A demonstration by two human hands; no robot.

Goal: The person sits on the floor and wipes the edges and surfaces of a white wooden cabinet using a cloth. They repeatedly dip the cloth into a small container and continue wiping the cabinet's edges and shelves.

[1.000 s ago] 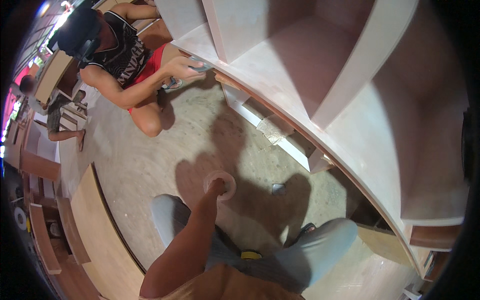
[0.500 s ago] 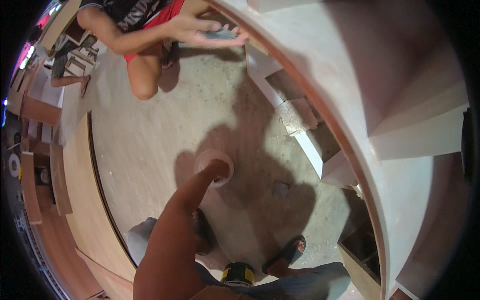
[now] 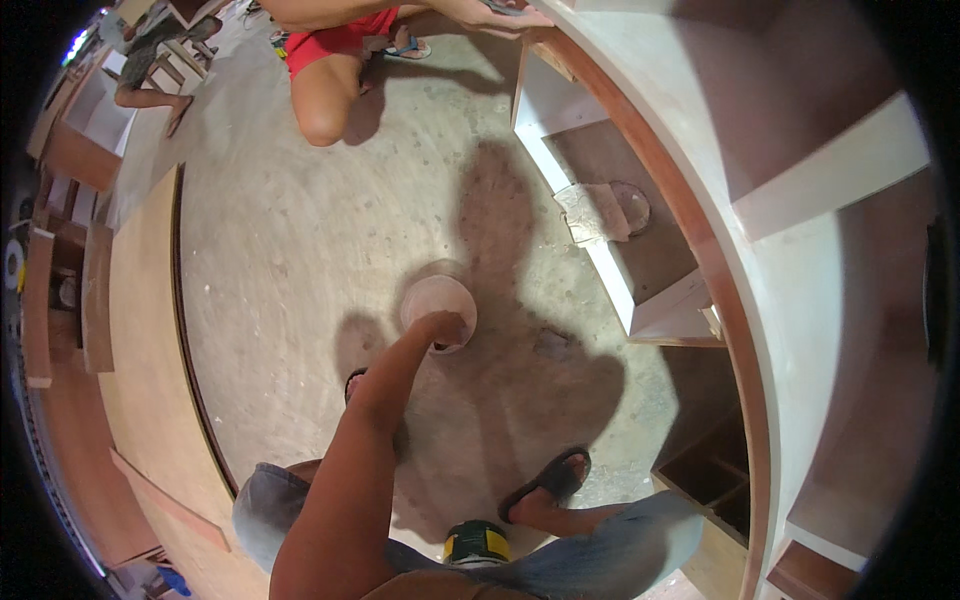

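Note:
My left hand (image 3: 441,328) is closed over the near side of a round, pale pinkish tub (image 3: 438,293) on the concrete floor. Its fingers point down into the tub; their tips and whatever they hold are hidden. No part of my right hand shows. Between my legs, near the lower edge, stands a dark green can with yellow patches (image 3: 476,543). A small flat grey piece (image 3: 551,343) lies on the floor in my shadow, right of the tub.
A curved white panel with a brown edge (image 3: 690,215) sweeps down the right side, above white-edged framing (image 3: 610,285). Long plywood boards (image 3: 150,330) lie left. At the top a co-worker in red shorts (image 3: 345,45) crouches, a hand (image 3: 490,14) by the panel. Another person (image 3: 150,75) sits farther back.
The whole view has shifted, so the co-worker sits higher in the picture. My left hand has moved from inside the tub's middle toward its near rim.

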